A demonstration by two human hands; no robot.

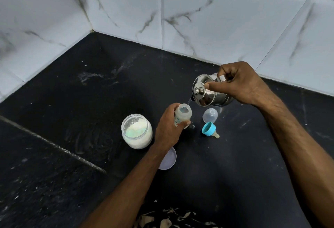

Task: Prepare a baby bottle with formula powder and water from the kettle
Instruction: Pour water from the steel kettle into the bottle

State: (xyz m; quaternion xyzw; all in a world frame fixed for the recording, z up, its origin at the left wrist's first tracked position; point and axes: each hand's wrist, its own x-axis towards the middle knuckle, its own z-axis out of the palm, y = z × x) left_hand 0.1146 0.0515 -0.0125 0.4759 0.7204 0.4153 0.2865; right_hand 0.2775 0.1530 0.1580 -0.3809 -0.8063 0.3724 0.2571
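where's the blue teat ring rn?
Head view, right of centre: the blue screw ring with its rubber teat lies on the black countertop, just below the clear dome cap, untouched by either hand.

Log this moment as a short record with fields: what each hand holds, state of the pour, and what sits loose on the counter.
left hand: left hand grips the baby bottle, open top up
right hand: right hand tilts the steel kettle, forefinger on its lid
pour: thin stream runs from spout into bottle mouth
formula: open powder jar, lid near left forearm
loose on counter: clear bottle cap, blue teat ring
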